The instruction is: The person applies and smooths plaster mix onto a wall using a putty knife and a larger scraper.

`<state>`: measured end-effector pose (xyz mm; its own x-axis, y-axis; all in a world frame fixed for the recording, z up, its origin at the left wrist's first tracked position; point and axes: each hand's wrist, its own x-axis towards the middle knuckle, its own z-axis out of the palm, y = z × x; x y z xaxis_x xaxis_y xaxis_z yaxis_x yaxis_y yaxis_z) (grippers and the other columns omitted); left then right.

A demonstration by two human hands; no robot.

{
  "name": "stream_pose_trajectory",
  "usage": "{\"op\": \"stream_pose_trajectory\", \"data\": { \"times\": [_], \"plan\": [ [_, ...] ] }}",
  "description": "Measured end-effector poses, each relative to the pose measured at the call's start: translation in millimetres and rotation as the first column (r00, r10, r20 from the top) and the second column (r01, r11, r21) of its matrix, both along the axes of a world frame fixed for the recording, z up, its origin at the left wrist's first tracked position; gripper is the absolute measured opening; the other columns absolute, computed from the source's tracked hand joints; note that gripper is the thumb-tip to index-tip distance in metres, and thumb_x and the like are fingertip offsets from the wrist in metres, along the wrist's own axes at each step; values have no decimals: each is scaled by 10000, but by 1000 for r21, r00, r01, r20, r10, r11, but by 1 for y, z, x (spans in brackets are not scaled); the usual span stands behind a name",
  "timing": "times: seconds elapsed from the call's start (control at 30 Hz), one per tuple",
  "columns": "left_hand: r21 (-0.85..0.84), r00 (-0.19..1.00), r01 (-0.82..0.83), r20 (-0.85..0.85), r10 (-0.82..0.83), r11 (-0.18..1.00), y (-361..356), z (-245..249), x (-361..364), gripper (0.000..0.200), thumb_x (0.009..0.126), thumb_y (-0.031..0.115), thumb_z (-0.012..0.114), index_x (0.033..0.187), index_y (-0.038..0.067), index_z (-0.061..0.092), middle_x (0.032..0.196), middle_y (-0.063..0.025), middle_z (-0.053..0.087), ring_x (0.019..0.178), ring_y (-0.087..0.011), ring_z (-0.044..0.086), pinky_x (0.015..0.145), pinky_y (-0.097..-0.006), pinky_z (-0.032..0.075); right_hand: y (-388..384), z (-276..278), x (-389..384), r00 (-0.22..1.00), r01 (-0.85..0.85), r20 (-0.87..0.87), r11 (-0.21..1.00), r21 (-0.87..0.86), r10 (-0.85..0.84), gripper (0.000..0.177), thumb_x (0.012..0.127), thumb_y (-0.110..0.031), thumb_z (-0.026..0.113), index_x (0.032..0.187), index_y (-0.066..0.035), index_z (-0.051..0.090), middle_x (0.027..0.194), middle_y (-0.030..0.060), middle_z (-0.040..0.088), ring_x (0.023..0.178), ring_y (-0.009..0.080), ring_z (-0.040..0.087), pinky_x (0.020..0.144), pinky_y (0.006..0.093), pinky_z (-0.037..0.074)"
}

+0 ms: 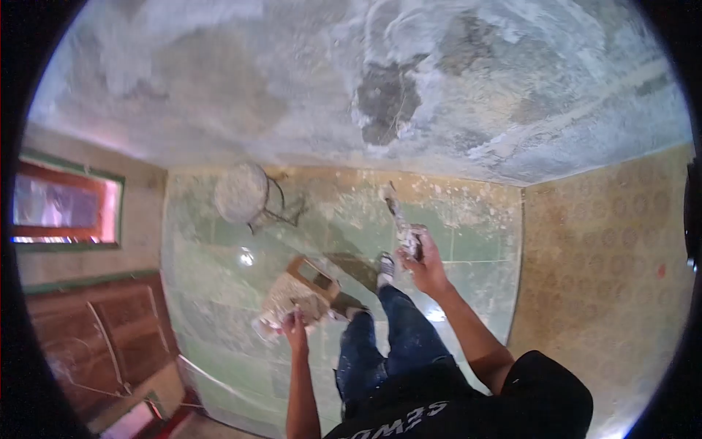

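Note:
My right hand (423,262) is closed around the handle of a narrow trowel (395,208), smeared with pale plaster. Its far end points toward the wall, over the floor. Lower and to the left, my left hand (295,333) has its fingers closed at the near edge of a plaster-coated board (296,296). A brown end with a rectangular opening shows on the board's far side. Part of the grip is hidden by the hand itself.
A round, plaster-stained bucket or stool top (241,193) stands near the wall, dark bars beside it. The grey patchy wall (292,88) rises ahead. Green tiled floor (212,293) carries pale spatters. A window (66,201) and brown door panel (110,336) are at left.

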<state>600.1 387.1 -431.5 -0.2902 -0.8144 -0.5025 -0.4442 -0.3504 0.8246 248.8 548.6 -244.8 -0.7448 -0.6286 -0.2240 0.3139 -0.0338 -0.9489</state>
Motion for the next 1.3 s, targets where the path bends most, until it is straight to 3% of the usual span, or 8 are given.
{"op": "stream_pose_trajectory", "data": {
  "times": [0.27, 0.67, 0.77, 0.9, 1.03, 1.13, 1.2, 1.3],
  "plan": [
    [-99, 993, -5, -120, -7, 995, -42, 95, -108, 363, 946, 367, 597, 1027, 16, 649, 948, -74, 670, 847, -148, 632, 646, -286, 511, 27, 43, -98, 872, 264, -438, 964, 42, -219, 372, 820, -86, 725, 1112, -5, 510, 871, 74, 581, 778, 108, 522, 721, 269, 463],
    [-271, 978, 114, -139, -156, 956, -170, 206, -214, 322, 954, 332, 594, 991, 16, 642, 953, -67, 669, 860, -154, 646, 669, -300, 514, -6, 33, -164, 828, 358, -443, 932, -54, -344, 344, 851, -94, 674, 1142, -1, 514, 874, 133, 629, 771, 179, 610, 712, 312, 492],
    [-559, 938, 267, -35, -344, 785, -229, 231, -286, 228, 948, 235, 610, 899, 16, 652, 915, -79, 656, 830, -127, 607, 700, -288, 489, -37, 15, -170, 775, 483, -464, 876, -4, -430, 281, 868, -90, 638, 1111, 10, 538, 880, 146, 616, 782, 191, 600, 744, 315, 488],
    [-990, 752, 49, -50, -658, 132, -318, 297, -421, 108, 879, 80, 646, 888, -24, 614, 924, -133, 622, 863, -247, 597, 816, -367, 481, -90, 6, -204, 729, 589, -434, 808, 4, -530, 258, 871, -95, 633, 1089, 19, 554, 891, 121, 605, 792, 165, 572, 765, 296, 478],
    [-859, 622, -376, 44, -782, -347, -384, 411, -524, 342, 910, 414, 502, 867, 85, 587, 923, -161, 584, 899, -358, 541, 856, -520, 409, -136, -28, -215, 735, 657, -196, 753, -27, -649, 262, 875, -103, 639, 1104, 0, 563, 908, 95, 606, 812, 136, 565, 766, 284, 474],
    [-818, 463, -452, 126, -877, -356, -317, 453, -584, 331, 966, 403, 437, 943, 108, 586, 1118, -155, 528, 1184, -364, 438, 1016, -574, 352, -159, -52, -210, 684, 722, -124, 692, -29, -719, 277, 873, -119, 657, 1111, -8, 569, 923, 106, 614, 814, 142, 575, 757, 292, 477],
    [-553, 626, -442, 375, -684, -707, -316, 452, -602, 330, 970, 353, 427, 1018, 58, 569, 1158, -179, 539, 1243, -394, 419, 1048, -602, 325, -175, -64, -206, 651, 755, -91, 655, -27, -754, 285, 871, -130, 668, 1111, -10, 572, 934, 114, 618, 813, 151, 582, 752, 297, 479],
    [-587, 678, -422, 300, -670, -691, -298, 441, -608, 473, 973, 312, 390, 1236, -62, 508, 1310, -268, 488, 1312, -426, 384, 1071, -567, 325, -178, -80, -208, 658, 752, -9, 657, -57, -753, 262, 874, -137, 671, 1081, -2, 584, 968, 140, 621, 817, 209, 608, 744, 304, 484]
  ]
}}
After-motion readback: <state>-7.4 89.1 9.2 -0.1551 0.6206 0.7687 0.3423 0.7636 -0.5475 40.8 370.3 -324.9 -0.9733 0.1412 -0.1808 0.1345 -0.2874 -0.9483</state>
